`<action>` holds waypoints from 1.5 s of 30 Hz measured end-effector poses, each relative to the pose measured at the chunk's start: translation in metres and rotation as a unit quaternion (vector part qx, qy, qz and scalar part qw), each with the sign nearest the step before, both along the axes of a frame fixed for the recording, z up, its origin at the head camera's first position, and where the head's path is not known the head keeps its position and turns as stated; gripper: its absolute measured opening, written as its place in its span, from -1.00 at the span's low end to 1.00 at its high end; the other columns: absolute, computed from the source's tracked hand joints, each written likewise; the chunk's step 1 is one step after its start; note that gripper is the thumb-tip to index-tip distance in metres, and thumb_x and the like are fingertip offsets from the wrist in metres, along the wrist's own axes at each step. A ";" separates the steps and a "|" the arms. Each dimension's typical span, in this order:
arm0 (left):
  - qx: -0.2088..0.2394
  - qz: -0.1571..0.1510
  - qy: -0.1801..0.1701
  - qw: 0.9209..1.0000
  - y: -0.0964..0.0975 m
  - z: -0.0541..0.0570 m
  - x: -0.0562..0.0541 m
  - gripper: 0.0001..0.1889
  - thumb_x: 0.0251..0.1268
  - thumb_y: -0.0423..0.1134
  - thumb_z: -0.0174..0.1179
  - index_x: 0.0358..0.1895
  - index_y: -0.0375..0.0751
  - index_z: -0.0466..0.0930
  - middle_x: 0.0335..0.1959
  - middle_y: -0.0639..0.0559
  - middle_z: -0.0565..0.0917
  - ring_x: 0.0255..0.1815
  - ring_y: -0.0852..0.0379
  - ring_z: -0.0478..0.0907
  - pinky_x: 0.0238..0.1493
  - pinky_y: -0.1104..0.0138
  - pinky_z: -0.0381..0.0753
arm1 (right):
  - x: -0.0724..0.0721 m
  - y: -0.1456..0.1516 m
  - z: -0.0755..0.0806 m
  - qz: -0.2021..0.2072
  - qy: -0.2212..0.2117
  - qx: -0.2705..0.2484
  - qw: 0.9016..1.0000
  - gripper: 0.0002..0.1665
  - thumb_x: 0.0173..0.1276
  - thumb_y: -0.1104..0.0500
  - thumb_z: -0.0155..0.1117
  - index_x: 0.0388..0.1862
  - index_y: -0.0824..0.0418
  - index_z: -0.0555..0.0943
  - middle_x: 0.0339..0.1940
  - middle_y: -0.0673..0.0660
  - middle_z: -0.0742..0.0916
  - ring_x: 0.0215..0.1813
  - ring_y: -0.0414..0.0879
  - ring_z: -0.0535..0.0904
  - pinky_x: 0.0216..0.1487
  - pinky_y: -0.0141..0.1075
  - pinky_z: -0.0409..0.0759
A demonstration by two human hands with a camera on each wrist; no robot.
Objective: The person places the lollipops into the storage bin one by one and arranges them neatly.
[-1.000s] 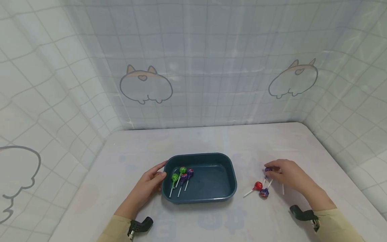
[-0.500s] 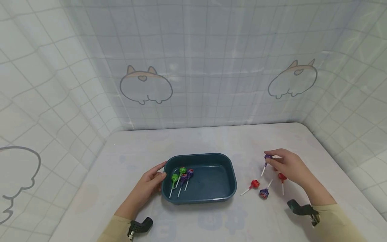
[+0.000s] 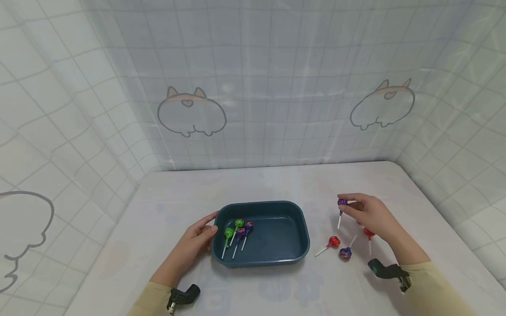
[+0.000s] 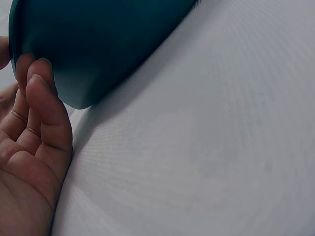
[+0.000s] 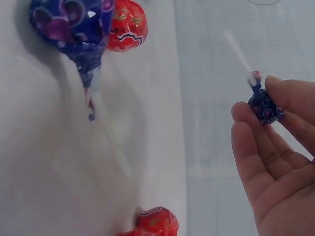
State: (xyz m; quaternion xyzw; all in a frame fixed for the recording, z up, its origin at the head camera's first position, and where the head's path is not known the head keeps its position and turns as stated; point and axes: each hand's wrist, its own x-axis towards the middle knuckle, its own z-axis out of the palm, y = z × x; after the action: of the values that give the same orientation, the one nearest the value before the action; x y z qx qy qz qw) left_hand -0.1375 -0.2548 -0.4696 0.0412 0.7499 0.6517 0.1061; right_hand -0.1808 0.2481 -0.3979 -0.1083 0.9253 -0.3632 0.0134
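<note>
In the head view, my right hand (image 3: 369, 215) pinches a purple-wrapped lollipop (image 3: 342, 202) by its candy head, above the table, white stick pointing down. The right wrist view shows the lollipop (image 5: 266, 107) between thumb and fingertips. My left hand (image 3: 193, 241) holds the left end of a dark teal tray (image 3: 272, 263), thumb at the rim. Its other fingers (image 4: 47, 103) lie against the tray's outer wall in the left wrist view. Inside the tray's left part lie two green lollipops (image 3: 229, 232) and two purple lollipops (image 3: 248, 226).
Right of the tray, a red lollipop (image 3: 334, 241) and a purple lollipop (image 3: 345, 253) lie on the white table (image 3: 276, 184). Another red lollipop (image 3: 369, 233) lies beneath the right wrist, with more red partly hidden by the hand. A grid-patterned curtain (image 3: 253, 87) encloses the back and sides.
My right hand has lifted the purple lollipop off the table, moving it away from me and then slightly left. The nearby red lollipop shifted a little left. My left hand and the tray stayed put.
</note>
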 end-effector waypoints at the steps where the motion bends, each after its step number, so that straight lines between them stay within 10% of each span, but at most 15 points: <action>1: 0.000 0.000 0.000 1.000 0.000 0.001 0.000 -0.44 0.45 0.00 0.16 0.47 0.11 0.30 -0.22 -0.28 0.57 -0.41 0.05 0.47 -0.35 0.28 0.56 | 0.000 -0.001 0.001 -0.001 -0.005 -0.002 1.000 -0.37 0.39 -0.16 0.29 0.31 0.14 0.56 0.00 0.17 0.73 -0.06 0.08 0.64 -0.24 -0.15 0.65; 11: 0.004 0.001 -0.007 1.000 0.001 0.004 0.001 -0.43 0.46 0.00 0.16 0.47 0.09 0.29 -0.22 -0.26 0.57 -0.41 0.04 0.47 -0.34 0.28 0.56 | -0.005 -0.014 0.012 0.016 -0.007 -0.024 1.000 -0.35 0.35 -0.21 0.31 0.31 0.07 0.55 0.02 0.12 0.72 0.03 0.11 0.64 -0.34 -0.07 0.65; 20: 0.004 0.001 -0.006 1.000 0.002 0.005 0.002 -0.44 0.46 -0.01 0.15 0.47 0.11 0.29 -0.19 -0.26 0.58 -0.40 0.04 0.47 -0.33 0.29 0.56 | -0.015 -0.034 0.025 0.069 0.037 -0.023 0.997 -0.49 0.37 -0.06 0.36 0.22 0.11 0.61 -0.02 0.03 0.73 0.00 -0.04 0.68 0.00 -0.08 0.62; 45: -0.003 0.001 -0.005 1.000 0.001 0.006 0.003 -0.46 0.47 -0.02 0.14 0.46 0.11 0.31 -0.27 -0.25 0.56 -0.41 0.03 0.46 -0.34 0.28 0.54 | -0.029 -0.112 0.044 0.189 0.029 -0.017 0.981 -0.56 0.31 0.02 0.43 0.13 0.13 0.67 -0.18 -0.11 0.74 -0.20 -0.23 0.66 -0.15 -0.30 0.63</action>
State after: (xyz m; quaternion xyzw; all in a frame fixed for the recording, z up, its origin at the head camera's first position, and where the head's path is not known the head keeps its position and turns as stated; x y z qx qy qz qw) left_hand -0.1345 -0.2534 -0.4637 0.0369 0.7516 0.6495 0.1089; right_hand -0.2102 0.1364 -0.3534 -0.2923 0.8815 -0.3669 0.0534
